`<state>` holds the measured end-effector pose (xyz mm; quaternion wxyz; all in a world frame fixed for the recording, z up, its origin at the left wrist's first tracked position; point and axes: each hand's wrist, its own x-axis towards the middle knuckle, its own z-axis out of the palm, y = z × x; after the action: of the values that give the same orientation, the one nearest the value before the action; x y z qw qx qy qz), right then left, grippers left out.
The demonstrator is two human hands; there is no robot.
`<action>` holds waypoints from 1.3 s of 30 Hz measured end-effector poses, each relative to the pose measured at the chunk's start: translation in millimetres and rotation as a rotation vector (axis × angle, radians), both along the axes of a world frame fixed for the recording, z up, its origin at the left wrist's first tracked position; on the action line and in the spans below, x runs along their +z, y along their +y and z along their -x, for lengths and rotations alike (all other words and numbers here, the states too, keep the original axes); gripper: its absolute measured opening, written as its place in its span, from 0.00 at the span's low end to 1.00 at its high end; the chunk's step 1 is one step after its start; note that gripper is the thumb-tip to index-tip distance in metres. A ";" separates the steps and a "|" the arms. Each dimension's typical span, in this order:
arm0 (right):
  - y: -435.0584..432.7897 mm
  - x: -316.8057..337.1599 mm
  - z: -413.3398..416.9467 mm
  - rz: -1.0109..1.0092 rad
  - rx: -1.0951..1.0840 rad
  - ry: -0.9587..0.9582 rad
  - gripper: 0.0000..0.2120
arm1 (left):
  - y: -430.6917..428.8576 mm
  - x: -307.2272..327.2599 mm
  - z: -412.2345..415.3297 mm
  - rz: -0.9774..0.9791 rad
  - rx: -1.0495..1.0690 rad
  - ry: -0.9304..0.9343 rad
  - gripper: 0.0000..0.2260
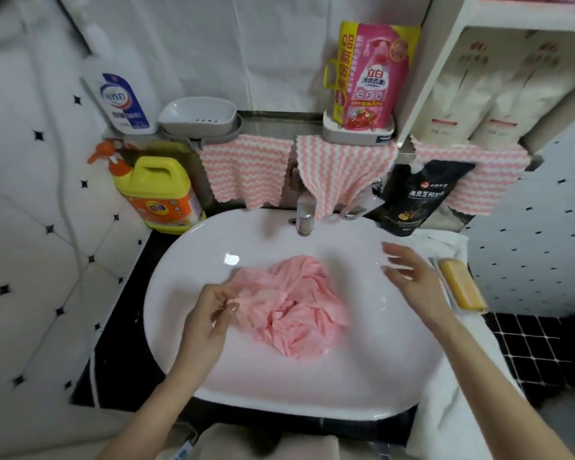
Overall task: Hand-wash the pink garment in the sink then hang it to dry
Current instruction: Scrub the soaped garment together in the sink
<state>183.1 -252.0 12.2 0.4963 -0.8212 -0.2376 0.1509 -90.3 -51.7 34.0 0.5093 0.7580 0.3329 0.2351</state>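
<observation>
pink garment (292,307): crumpled heap in the middle of the sink bowl, looks wet, lying on the bottom
sink (186,260): white oval basin set on a black tabletop (127,327)
left hand (210,313): at the garment's left edge, fingers curled, fingertips pinching a fold of the fabric
right hand (412,277): over the right side of the bowl, fingers spread and loose, holding nothing, apart from the garment
faucet (304,214): metal, at the back rim, centre; cannot tell if water runs
soap bar (463,288): yellow, just right of the sink rim, near the right wrist
detergent jug (160,194): yellow, back left of the sink
striped cloths (246,171): pink and white, hanging from the ledge behind the faucet
pink pouch (372,78): upright on the ledge
black pouch (412,197): back right, leaning by the rim
</observation>
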 end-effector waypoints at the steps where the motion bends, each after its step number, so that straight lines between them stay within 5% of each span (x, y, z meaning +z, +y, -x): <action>1: 19.8 10.9 22.8 -0.043 0.232 0.070 0.23 | 3.2 7.0 -6.5 0.080 -0.031 -0.054 0.16; 5: 98.0 25.6 74.7 0.061 0.844 0.265 0.39 | 17.6 34.2 -26.8 0.249 -0.138 -0.229 0.08; 8: 130.8 46.7 80.4 0.117 0.878 0.386 0.20 | 33.6 47.3 -29.9 0.274 -0.105 -0.274 0.09; 13: 132.3 41.4 61.2 -0.099 0.769 0.560 0.15 | 58.8 44.4 -25.2 0.161 0.109 -0.285 0.09; 18: 144.8 30.6 73.4 -0.430 0.428 0.869 0.11 | 55.4 14.9 -38.1 0.114 0.036 0.034 0.06; 23: 152.8 35.3 77.4 -0.446 0.028 0.805 0.08 | 42.3 10.3 -39.3 0.475 -0.339 0.218 0.14; 25: 147.7 37.0 74.7 -0.492 -0.048 0.812 0.09 | 49.1 4.5 -37.0 0.495 -0.381 0.098 0.19; 28: 142.8 46.0 76.5 -0.538 -0.181 0.786 0.11 | 54.1 9.3 -43.7 0.595 -0.170 -0.240 0.05; 32: 143.2 69.4 113.4 -0.532 -0.267 0.507 0.21 | 51.7 30.1 -73.9 0.750 0.118 -0.504 0.10; 35: 157.5 78.2 152.9 -0.497 -0.180 0.321 0.23 | 27.5 46.8 -99.7 0.837 0.196 -0.392 0.16; 39: 171.2 59.5 135.3 -0.417 -0.395 0.367 0.21 | -11.8 33.8 -104.2 0.462 0.237 -0.154 0.20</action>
<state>47.9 -80.9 71.7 0.7077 -0.6914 -0.0063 0.1450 13.9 -63.5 67.8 0.6615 0.5572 0.4245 0.2679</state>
